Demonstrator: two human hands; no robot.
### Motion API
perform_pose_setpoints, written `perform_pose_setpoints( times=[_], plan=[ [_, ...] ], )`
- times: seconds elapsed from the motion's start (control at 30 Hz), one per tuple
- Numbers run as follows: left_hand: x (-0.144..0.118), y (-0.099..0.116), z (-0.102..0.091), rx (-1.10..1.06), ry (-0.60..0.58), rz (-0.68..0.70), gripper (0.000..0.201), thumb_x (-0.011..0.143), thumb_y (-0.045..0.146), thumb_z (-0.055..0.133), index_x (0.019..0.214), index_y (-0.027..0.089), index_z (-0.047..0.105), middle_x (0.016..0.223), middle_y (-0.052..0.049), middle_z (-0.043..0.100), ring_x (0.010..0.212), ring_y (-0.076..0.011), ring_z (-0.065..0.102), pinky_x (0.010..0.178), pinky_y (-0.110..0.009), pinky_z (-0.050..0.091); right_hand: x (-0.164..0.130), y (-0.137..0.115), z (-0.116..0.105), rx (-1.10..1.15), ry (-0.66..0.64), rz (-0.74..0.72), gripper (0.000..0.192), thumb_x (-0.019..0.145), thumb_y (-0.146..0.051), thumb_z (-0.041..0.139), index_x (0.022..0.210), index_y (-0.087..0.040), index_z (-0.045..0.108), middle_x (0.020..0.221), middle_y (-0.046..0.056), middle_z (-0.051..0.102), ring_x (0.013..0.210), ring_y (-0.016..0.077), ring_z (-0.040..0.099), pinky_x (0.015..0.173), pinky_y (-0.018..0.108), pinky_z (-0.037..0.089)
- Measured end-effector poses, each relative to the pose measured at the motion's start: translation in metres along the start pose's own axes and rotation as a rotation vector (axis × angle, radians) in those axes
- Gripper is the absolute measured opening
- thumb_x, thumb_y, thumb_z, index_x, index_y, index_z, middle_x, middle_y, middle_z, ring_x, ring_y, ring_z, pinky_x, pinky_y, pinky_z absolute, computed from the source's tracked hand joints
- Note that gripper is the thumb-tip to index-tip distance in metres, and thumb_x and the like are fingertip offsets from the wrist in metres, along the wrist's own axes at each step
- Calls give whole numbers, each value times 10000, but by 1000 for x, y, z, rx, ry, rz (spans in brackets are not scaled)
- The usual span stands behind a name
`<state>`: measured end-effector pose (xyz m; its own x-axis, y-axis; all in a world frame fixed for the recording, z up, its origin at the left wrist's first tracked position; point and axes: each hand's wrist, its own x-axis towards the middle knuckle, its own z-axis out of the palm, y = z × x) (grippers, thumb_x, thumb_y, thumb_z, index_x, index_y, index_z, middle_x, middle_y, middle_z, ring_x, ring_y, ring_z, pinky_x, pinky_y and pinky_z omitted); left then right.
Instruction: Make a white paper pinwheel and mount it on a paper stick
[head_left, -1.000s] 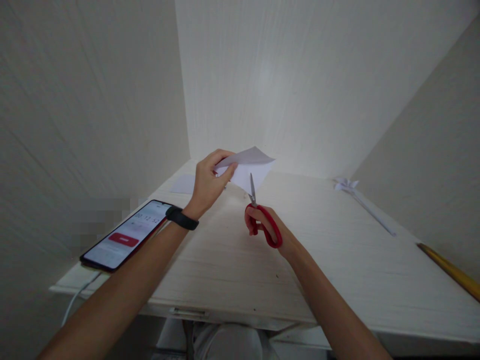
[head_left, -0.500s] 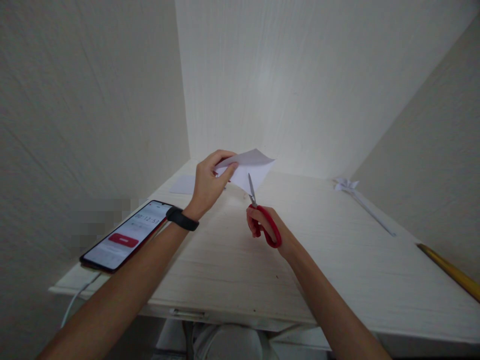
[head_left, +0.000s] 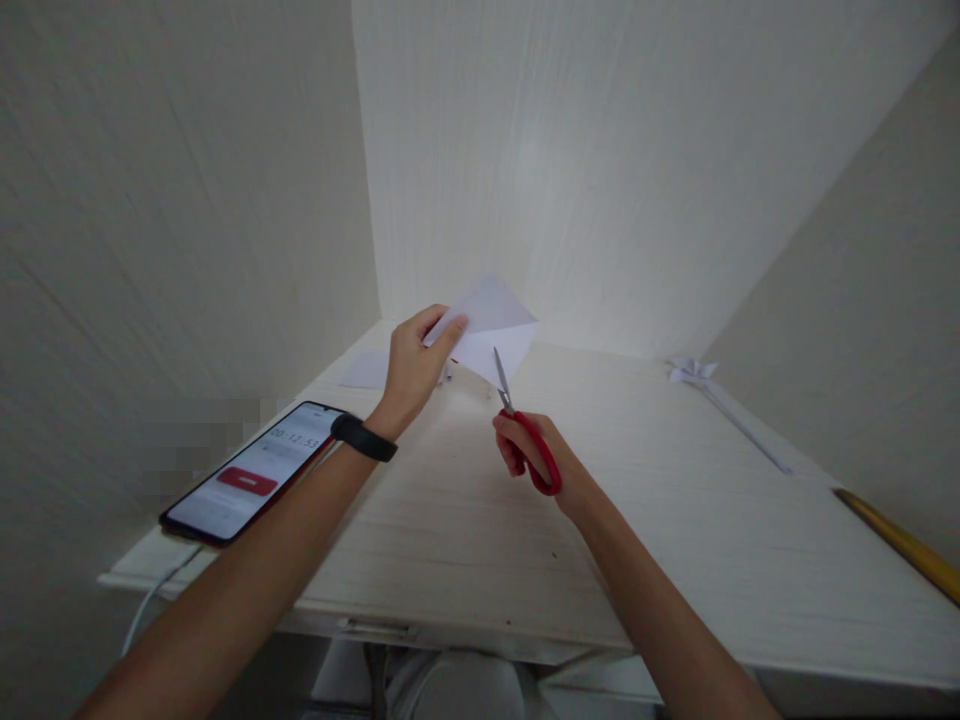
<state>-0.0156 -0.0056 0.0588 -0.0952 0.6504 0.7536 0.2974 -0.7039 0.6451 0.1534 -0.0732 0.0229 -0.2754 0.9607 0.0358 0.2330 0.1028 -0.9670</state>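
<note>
Raised above the white table, my left hand [head_left: 421, 355] pinches a creased sheet of white paper [head_left: 495, 318] between thumb and fingers at its left corner. A fold line runs across the paper, and its surface faces me. My right hand [head_left: 529, 447] grips red-handled scissors [head_left: 541, 455], blades pointing up and away from me. The blades look closed or nearly so and overlap the paper's lower part in view; whether they touch it I cannot tell. Behind my left hand lies another piece of white paper [head_left: 365, 369], partly hidden.
A phone [head_left: 259, 475] showing a timer lies at the table's left edge, with a white cable [head_left: 154, 595] below it. Toward the right rest a white paper flower with a stem [head_left: 694, 372] and a yellow, long object [head_left: 900, 540]. Walls enclose the table [head_left: 465, 540].
The left hand has tilted the paper, so its upper part now faces me more and the fold shows. It moved slightly left. The right hand and scissors barely shifted.
</note>
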Motion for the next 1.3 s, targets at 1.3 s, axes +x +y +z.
perform_pose_setpoints(
  times=[1.3],
  plan=[
    [-1,5,4,-191,42,-119,237,792,393,606,749,160,618,720,-3,564,652,-115,460,546,-214,361,0,0,-1,9,60,85,229,716,-281,470,508,-186,455,372,-39,448,336,70,422,377,201,277]
  ],
)
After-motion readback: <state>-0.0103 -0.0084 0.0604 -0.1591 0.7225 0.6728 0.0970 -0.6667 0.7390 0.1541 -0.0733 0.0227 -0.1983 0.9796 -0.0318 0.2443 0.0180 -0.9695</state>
